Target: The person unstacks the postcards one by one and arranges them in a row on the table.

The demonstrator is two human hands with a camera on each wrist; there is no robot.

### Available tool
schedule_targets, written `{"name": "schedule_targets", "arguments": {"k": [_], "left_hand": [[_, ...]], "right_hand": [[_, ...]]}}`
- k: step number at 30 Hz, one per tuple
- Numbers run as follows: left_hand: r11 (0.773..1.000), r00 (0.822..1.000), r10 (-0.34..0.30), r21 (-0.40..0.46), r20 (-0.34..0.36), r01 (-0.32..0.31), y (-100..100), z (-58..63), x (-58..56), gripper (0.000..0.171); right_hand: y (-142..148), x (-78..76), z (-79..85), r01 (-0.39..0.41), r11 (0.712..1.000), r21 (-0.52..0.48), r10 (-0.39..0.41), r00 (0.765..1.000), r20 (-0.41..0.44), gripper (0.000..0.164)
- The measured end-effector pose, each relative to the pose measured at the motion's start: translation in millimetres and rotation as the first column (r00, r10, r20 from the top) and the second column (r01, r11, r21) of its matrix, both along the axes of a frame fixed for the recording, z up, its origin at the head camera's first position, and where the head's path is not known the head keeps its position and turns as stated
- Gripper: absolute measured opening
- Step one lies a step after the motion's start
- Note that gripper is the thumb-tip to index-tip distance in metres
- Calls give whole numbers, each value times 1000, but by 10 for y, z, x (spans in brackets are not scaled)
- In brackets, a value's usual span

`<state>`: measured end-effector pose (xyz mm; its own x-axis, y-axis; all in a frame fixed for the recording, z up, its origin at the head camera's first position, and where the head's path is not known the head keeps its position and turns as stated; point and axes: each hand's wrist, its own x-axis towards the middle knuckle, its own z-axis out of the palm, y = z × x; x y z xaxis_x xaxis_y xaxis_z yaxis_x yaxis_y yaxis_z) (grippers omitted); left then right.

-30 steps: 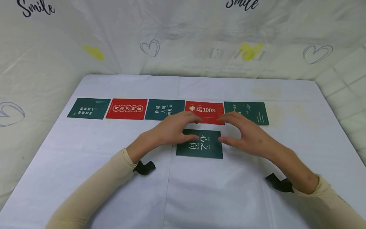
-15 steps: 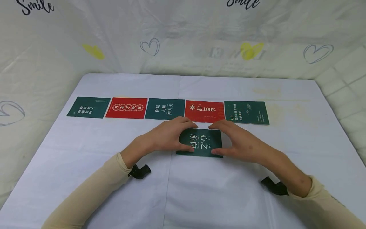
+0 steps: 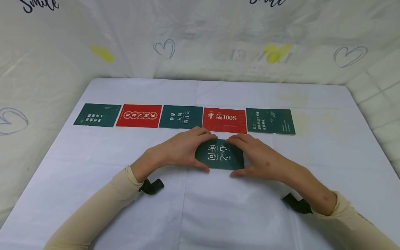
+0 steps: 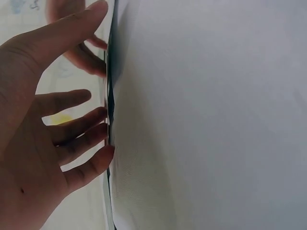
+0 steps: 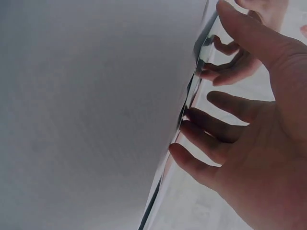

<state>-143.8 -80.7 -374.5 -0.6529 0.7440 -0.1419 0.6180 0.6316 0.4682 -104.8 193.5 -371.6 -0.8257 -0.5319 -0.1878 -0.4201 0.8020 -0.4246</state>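
Observation:
A dark green card (image 3: pixel 218 156) with white characters lies flat on the white table, just in front of a row of cards. My left hand (image 3: pixel 184 147) arches over its left end, fingers by the far edge and thumb by the near edge. Mirroring it at the right end is my right hand (image 3: pixel 260 158), its thumb slightly off the near edge. The left wrist view has the left hand (image 4: pixel 48 124) with fingers spread and thumb apart. Similarly spread fingers belong to the right hand (image 5: pixel 259 139) in the right wrist view. Whether fingertips touch the card is unclear.
Behind the card runs a row: a green card (image 3: pixel 98 116), a red card (image 3: pixel 139 116), another green card (image 3: pixel 179 121), a second red card (image 3: pixel 223 121) and a green card (image 3: pixel 270 121) at the right end. A printed curtain (image 3: pixel 200 27) hangs behind the table (image 3: pixel 93 194).
Both hands have come down and toward me from above the card, and the thumbs have shifted from over the card to its near edge. The card has stayed in place.

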Motion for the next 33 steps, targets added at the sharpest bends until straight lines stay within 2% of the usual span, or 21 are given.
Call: {"name": "schedule_targets", "arguments": {"k": [4,12,24,33], "left_hand": [[1000,1000,-8,3,4,8,3,-2,2,97],[1000,1000,-15,7,-9,15,-6,-11,6,96],[999,1000,-28,33,-15,28,-5,-18,7,93],[999,1000,-15,50,8,15,-37,10,17,93]], "right_hand": [[-3,6,4,-5,1000,3,5,1000,-30,97],[-41,-18,25,20,999,30,-19,999,-26,101],[-6,-21,7,-4,1000,10,4,999,-54,98],[-9,-16,13,-10,1000,-9,9,999,-40,97]]}}
